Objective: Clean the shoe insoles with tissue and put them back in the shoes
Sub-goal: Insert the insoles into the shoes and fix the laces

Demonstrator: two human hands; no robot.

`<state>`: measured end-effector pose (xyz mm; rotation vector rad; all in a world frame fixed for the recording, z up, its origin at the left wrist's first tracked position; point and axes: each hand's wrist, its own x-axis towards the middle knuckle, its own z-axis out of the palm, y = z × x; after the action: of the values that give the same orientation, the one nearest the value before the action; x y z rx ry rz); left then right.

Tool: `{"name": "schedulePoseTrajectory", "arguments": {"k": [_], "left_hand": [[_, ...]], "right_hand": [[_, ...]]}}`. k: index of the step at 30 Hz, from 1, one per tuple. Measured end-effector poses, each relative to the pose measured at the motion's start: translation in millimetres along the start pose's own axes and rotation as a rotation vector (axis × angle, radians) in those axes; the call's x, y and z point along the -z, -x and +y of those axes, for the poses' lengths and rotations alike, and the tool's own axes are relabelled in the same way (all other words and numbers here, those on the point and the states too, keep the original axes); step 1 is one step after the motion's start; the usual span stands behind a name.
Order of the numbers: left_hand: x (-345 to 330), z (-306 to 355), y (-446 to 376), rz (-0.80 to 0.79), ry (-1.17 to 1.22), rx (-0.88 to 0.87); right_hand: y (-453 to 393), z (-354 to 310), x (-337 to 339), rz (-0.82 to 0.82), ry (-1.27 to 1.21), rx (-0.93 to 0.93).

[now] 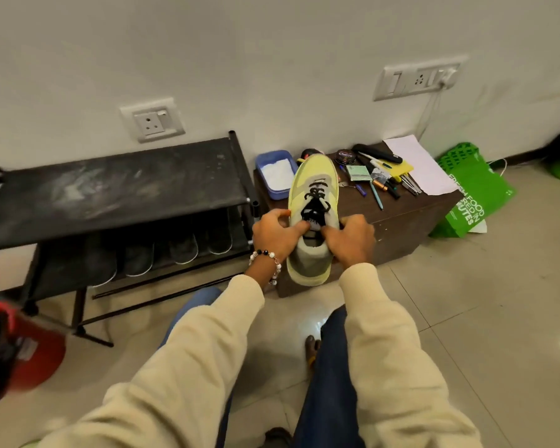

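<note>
Here your left hand (274, 234) and right hand (349, 237) grip the shoe (314, 202) at its collar, thumbs pressing the tongue; its toe points away from you.

Both hands, left (274, 234) and right (353, 237), reach forward, fingers curled.

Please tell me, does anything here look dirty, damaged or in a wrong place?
Yes. The top of the black shoe rack has pale dusty smears. Pens lie scattered on the brown cabinet. The yellow shoe, held by both hands, looks undamaged.
</note>
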<state>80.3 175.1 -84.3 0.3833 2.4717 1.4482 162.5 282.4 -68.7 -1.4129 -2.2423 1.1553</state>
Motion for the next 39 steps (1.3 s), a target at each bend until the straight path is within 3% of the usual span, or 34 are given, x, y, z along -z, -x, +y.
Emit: {"name": "schedulePoseTrajectory", "arguments": {"k": [3, 8, 18, 24, 31, 33, 36, 39], "left_hand": [[48.8, 9.3, 31.3, 0.122, 0.061, -0.046], [147.3, -7.7, 81.3, 0.377, 0.094, -0.071], [314.6, -145.5, 177.5, 0.852, 0.041, 0.203], [364.5, -270.1, 230.2, 0.979, -0.042, 0.455], [356.0, -410.0, 272.1, 1.015, -0.074, 0.854], [347.8, -448.2, 283.1, 1.007, -0.082, 0.987], [333.2, -495.6, 300.2, 0.936, -0.093, 1.117], [316.3, -542.9, 312.5, 0.829, -0.080, 1.199]], "right_hand": [[49.4, -29.4, 10.7, -0.001, -0.066, 0.159], [128.1, -77.8, -13.5, -0.149, -0.135, 0.447], [274.0, -130.1, -185.0, -0.663, -0.007, 0.738], [358.2, -113.7, -314.7, -0.958, 0.219, 0.808], [433.9, -63.5, -429.9, -1.360, 0.568, 0.484], [450.1, -37.4, -454.7, -1.446, 0.672, 0.298], [467.9, 9.8, -484.3, -1.487, 0.615, -0.031], [481.4, 58.8, -517.5, -1.456, 0.610, -0.044]]}}
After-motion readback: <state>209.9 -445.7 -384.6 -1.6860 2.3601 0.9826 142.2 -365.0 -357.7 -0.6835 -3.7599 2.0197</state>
